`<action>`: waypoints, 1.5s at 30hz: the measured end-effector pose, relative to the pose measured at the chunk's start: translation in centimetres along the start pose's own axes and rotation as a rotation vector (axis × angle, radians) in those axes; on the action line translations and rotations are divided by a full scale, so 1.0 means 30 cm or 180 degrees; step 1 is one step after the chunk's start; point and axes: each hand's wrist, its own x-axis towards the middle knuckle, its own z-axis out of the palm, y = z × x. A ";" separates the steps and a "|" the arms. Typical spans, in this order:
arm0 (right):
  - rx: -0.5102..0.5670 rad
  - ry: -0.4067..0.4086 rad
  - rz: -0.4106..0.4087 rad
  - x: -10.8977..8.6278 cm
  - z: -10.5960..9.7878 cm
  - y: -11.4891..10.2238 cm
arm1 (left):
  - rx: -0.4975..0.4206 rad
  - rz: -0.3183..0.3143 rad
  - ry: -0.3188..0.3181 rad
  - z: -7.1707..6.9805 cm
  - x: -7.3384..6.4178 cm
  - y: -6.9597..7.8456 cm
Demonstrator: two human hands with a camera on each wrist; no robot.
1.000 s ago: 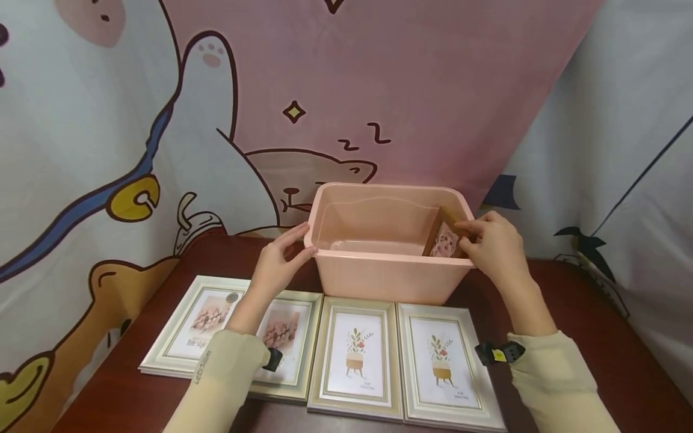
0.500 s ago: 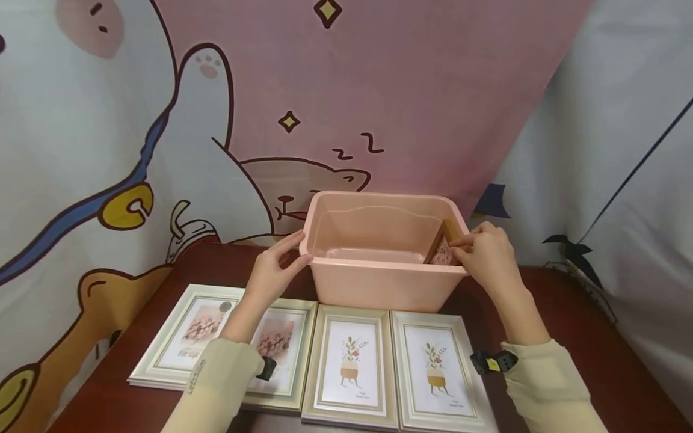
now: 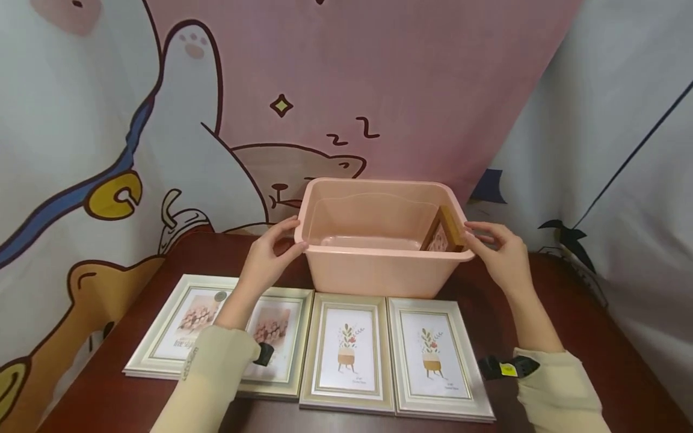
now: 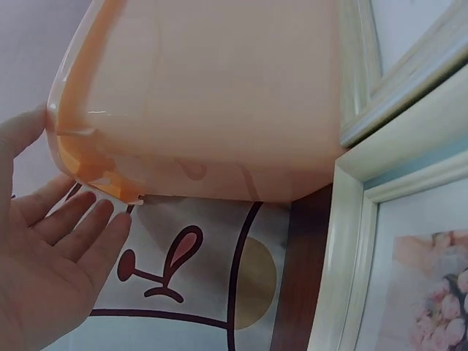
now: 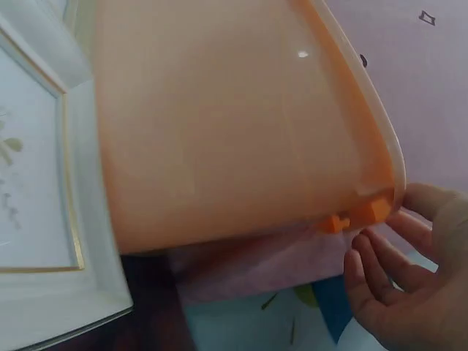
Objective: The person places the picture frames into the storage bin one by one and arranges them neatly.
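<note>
A pink plastic bin stands at the back of the table. My left hand touches its left rim with thumb and fingertips, fingers fairly straight, as the left wrist view also shows. At the right end, my right hand rests its thumb and index fingertips against the rim; its other fingers bend loosely below the lip in the right wrist view. A brown wooden picture frame with a pink picture leans inside the bin's right end. Its lower part is hidden by the bin's front wall.
Pale picture frames lie in a row before the bin: a flower-pot print, another flower-pot frame and two pink-flower frames partly under my left arm. They rest on a dark red table. A cartoon cloth hangs behind.
My right hand has let go of the wooden frame and moved outward to the bin's right rim. The frame stays leaning inside. My left hand has kept its place on the left rim.
</note>
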 end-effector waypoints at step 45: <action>0.0188 -0.2321 0.1077 -0.165 0.057 0.265 | -0.0371 -0.0202 -0.0004 0.026 0.005 -0.005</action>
